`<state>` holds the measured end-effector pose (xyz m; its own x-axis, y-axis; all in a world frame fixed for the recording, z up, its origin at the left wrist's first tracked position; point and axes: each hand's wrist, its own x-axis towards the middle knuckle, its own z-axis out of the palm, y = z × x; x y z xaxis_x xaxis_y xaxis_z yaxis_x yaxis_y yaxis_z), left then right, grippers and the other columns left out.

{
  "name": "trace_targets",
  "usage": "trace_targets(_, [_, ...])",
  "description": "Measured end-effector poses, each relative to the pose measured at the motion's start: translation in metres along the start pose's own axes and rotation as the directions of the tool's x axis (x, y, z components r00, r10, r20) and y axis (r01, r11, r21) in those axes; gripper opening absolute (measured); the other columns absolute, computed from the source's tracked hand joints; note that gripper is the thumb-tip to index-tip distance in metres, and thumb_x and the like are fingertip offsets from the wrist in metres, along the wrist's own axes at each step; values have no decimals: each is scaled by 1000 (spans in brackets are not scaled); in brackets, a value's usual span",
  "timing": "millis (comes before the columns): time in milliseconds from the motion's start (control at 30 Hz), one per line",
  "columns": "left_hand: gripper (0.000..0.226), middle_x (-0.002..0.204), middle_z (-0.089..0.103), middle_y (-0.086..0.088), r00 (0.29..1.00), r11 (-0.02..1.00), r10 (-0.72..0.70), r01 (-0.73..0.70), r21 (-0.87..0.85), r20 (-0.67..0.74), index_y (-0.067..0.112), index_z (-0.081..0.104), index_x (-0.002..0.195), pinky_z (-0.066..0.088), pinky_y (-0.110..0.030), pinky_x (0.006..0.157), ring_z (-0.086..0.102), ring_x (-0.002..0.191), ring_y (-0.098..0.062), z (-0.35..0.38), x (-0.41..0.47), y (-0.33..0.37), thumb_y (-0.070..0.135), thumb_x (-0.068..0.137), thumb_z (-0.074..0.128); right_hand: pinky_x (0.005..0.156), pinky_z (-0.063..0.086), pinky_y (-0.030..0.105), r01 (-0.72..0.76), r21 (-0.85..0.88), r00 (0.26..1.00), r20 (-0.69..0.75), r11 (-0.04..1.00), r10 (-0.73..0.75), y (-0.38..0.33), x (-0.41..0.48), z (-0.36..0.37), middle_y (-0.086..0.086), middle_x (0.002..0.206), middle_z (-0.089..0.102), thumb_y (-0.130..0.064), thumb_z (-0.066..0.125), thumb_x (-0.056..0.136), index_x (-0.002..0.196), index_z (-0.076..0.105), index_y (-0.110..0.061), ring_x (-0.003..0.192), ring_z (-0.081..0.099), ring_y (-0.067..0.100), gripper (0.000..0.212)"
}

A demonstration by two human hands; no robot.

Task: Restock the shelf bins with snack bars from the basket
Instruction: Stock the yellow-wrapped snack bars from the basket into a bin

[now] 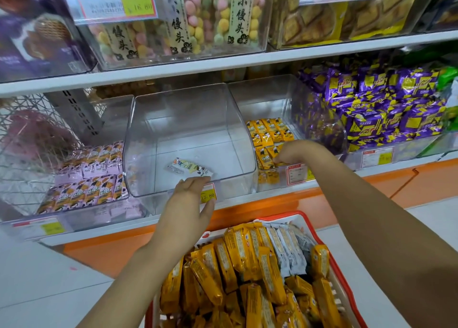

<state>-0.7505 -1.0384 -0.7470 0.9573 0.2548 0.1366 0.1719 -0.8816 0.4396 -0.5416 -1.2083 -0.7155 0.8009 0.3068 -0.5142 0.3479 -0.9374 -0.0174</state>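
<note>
Many snack bars (247, 265): yellow wrappers, with a few grey-white ones at 1 o'clock of the heap, filled the basket (282, 215) at 6 o'clock of your view.
Right hand (295, 153): you had reached into the right bin (267, 94), fingers curled round the yellow bars (271, 129) at its front edge.
Left hand (188, 203): it was flat and unclenched, holding nothing, fingertips at the front lip of the middle bin (188, 119), just beside the price tag (209, 195).
Middle bin: it held one white bar (190, 168), near the front, at 12 o'clock of your left fingertips.
Step in hand: by my reading, you were setting yellow bars into the right bin, which was only partly filled.
Doing it well: lay each bar flat, face up, in line with the rows already there. Fill from the back at 12 o'clock toward the front, so nothing spills over the low lip.
Sorting: keep yellow with yellow. The grey-white bars in the basket looked closer to the lone bar in the middle bin; I could not read the wrappers to confirm.
Left bin: pink bars (94, 179) sat at 9 o'clock of the middle bin.
Farther out: purple packets (384, 104) were piled at 3 o'clock of the right bin.
</note>
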Motion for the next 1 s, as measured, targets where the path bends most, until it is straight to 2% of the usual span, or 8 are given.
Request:
trace_targets(133, [49,144,45,-3,999,999,38,-38,-25,-1,16,43,141,29,-22,105,40,133,-20,-1,-4,0,23,94,55,52,28,26,32,23,997,-64,999,-31,1,-12,-3,3,72,42,-24,34,103,77,46,-9,60,37,13,32])
trace_targets(267, [39,139,51,0,992,988,108,-114,-106,-60,15,52,134,25,-10,95,46,128,-15,-3,-16,8,18,94,54,56,36,28,81,216,959,-282,973,-17,0,-29,8,15,85,52,-27,43,100,82,53,0,74,51,25,34])
trace_targets(400, [15,100,68,2,992,976,117,-122,-180,-38,15,67,100,47,-27,81,63,92,-16,4,-36,11,20,94,54,67,42,34,375,344,666,-746,861,8,-3,-66,50,8,75,50,-18,52,93,65,51,-11,67,48,22,29])
trace_targets(500, [17,82,68,-2,973,998,64,-57,-35,222,14,64,86,44,-31,66,63,80,-22,18,-49,3,27,93,53,56,29,28,441,431,728,-684,787,-34,-14,-107,97,-4,60,41,-21,54,95,58,40,-20,55,42,11,39])
trace_targets(633, [25,99,68,-5,838,966,-52,-95,240,544,11,65,90,43,-30,76,58,103,-21,38,-71,-15,30,94,50,63,44,32,368,476,882,-449,799,-139,-31,-132,187,0,68,57,-27,56,93,73,56,-16,63,55,16,24])
trace_targets(700, [28,85,63,-6,728,951,-145,-84,297,670,10,61,78,43,-32,74,59,90,-23,48,-83,-27,31,93,50,68,51,36,333,493,933,-293,804,-207,-44,-147,225,-3,81,61,-35,56,93,88,57,-20,73,61,16,16])
trace_targets(833, [51,54,35,-3,528,935,-285,-30,353,800,13,37,52,28,-27,50,36,48,-15,49,-100,-47,37,93,55,86,45,26,356,430,934,-200,829,-297,-73,-180,269,-9,123,50,-49,60,88,126,45,-28,112,53,11,46])
trace_targets(1000, [61,75,65,-23,402,925,-380,157,346,833,-1,59,69,40,-27,58,46,45,-15,47,-119,-70,59,78,66,104,36,28,385,309,916,-239,869,-321,-106,-194,301,-1,143,28,-55,62,84,143,24,-21,132,33,19,78])
